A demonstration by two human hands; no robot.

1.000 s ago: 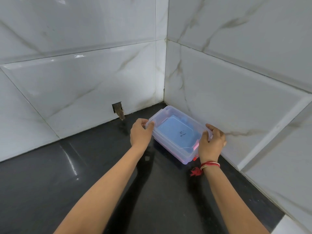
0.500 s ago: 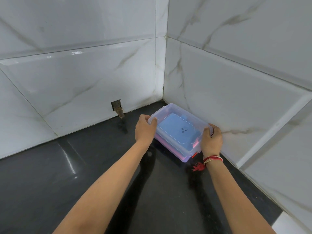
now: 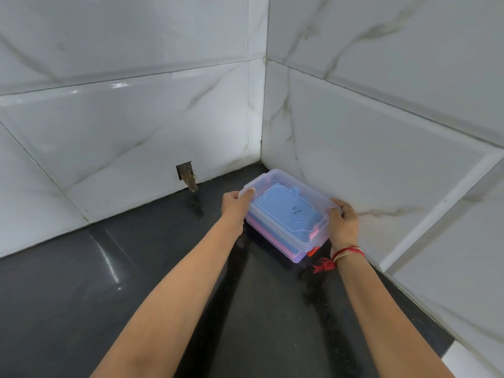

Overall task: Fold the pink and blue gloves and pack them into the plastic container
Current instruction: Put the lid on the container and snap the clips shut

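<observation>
Head view: the left hand grips the left end of the plastic container; the right hand grips its right end. The container sits between the hands on the dark counter, lid on, blue gloves over pink gloves inside. A red thread bracelet circles the right wrist.

You've got even, fairly bright light from above; no harsh hotspots. Glossy wall tiles catch small white glints top left, and the black tabletop shows a streak of glare w/ faint reflections. Soft shadows sit under both forearms. Wide-angle lens bends tile lines near the edges. Focus is sharp, no motion blur.
</observation>
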